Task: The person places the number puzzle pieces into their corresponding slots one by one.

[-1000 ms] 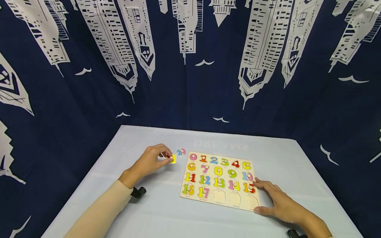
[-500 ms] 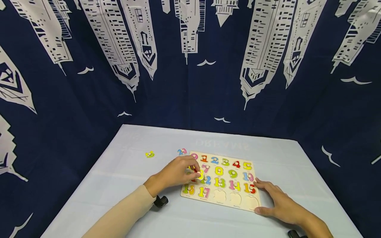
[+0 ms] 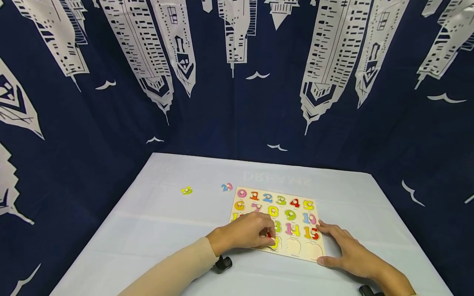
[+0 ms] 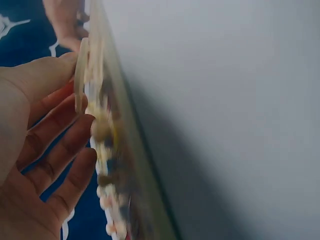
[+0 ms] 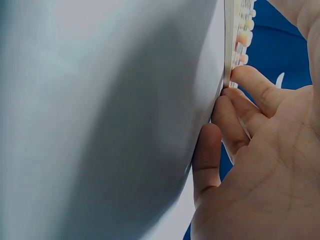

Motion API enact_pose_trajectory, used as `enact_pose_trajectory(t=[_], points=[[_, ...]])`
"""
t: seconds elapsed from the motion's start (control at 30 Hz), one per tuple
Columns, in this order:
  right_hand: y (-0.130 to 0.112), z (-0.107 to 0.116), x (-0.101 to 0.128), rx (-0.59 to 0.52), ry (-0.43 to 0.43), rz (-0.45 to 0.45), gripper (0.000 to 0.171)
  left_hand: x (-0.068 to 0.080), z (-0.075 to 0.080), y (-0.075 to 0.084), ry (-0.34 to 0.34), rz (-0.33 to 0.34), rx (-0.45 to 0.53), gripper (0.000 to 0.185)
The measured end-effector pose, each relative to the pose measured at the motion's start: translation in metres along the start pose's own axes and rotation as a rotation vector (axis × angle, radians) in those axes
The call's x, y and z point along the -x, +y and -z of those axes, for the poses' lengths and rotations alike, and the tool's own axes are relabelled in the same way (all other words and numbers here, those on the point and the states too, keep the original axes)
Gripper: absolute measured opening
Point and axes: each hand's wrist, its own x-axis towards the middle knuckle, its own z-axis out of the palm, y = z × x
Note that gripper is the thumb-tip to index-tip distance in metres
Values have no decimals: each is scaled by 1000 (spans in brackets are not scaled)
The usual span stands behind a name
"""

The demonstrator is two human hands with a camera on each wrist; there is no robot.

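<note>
A yellow number piece (image 3: 274, 243) is pinched between the thumb and fingers (image 3: 267, 233) of the left hand (image 3: 244, 232), low over the bottom row of the wooden number puzzle board (image 3: 296, 253), at an empty recess beside two more. The right hand (image 3: 346, 251) is laid flat with fingers spread against the board's near right corner, steadying it on the counter (image 3: 155, 230). The piece's facing and long axis cannot be told; most of it is hidden by the fingers. If it is set down turned, it could be caught on the recess rim and left proud. Two loose pieces, a yellow one (image 3: 187, 190) and a blue-pink one (image 3: 226, 187), are left well apart from the hands.
</note>
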Motion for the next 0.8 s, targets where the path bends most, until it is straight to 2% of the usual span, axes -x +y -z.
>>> enact_pose_trajectory(t=[0.2,0.47,0.5,0.7,0.73,0.8], points=[[1,0,0,6,10,16,99,-5,-9,2,6,1,-67,10],[1,1,1,-7,17,25,97,-8,-12,5,37,20,-79,13],[1,0,1,-6,18,26,97,-9,-18,0,48,14,-96,16],[2,-1,1,-1,27,30,95,-9,-20,3,50,33,-155,15],[2,-2,1,-1,28,30,95,-8,-14,9,39,44,-151,13],[3,-3,1,0,26,29,96,-7,-15,10,38,51,-157,13]])
